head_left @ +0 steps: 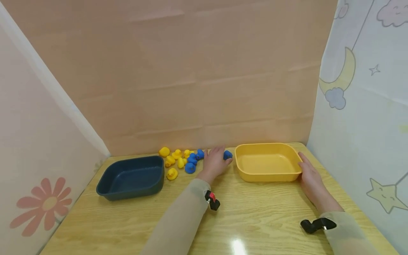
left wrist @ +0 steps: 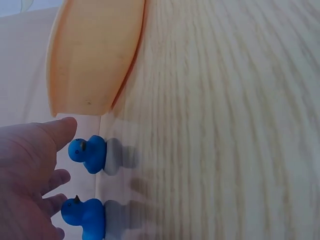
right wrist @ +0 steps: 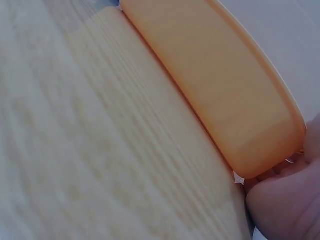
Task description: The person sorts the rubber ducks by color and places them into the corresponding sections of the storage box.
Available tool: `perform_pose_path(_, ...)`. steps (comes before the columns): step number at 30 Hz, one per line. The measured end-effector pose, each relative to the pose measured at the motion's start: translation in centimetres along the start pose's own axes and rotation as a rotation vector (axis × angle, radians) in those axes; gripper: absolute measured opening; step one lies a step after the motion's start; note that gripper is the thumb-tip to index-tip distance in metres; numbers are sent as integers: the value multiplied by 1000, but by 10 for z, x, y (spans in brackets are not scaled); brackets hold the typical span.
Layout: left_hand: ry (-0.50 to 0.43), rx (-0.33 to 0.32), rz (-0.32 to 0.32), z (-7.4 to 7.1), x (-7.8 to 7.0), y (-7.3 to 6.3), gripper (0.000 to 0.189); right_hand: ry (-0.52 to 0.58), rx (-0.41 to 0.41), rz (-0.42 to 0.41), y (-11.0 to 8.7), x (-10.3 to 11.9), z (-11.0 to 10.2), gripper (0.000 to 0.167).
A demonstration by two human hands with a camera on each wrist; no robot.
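Observation:
My left hand (head_left: pixel 214 163) is spread above the back of the table, fingers apart. In the left wrist view, two blue rubber ducks (left wrist: pixel 93 154) stand just beyond its thumb and fingers, with nothing held. The head view shows one blue duck (head_left: pixel 227 155) right of that hand and several more blue ducks (head_left: pixel 190 168) to its left. Several yellow rubber ducks (head_left: pixel 172 174) lie farther left. My right hand (head_left: pixel 310 179) grips the right end of a yellow bin (head_left: pixel 267 177), thumb at the rim and the other fingers along the outer wall, partly hidden.
A dark blue bin (head_left: pixel 132 194) stands on the left of the wooden table (head_left: pixel 248 216), close to the yellow ducks. A tan backdrop (head_left: pixel 204 78) rises behind the table. Printed panels flank it on the left (head_left: pixel 47 141) and right (head_left: pixel 366 134).

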State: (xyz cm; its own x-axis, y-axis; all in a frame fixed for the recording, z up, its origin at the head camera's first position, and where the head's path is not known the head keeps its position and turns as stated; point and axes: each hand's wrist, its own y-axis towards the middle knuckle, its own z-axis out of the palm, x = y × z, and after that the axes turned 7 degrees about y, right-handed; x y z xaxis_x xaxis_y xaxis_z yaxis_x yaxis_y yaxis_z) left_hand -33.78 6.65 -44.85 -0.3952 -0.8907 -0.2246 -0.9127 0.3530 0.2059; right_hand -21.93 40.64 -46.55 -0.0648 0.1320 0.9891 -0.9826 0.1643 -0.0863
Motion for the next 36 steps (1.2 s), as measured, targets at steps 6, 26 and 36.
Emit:
perform_pose_path(6, 94, 15, 3, 3, -6, 3, 65, 37, 4, -28, -1, -2, -1, 63)
perform_pose_path(26, 160, -15, -12, 13, -10, 4, 39, 43, 18, -40, -4, -5, -6, 66)
perform_pose_path(36, 104, -88, -36, 14, -3, 6, 36, 18, 40, -37, -2, -5, -4, 68)
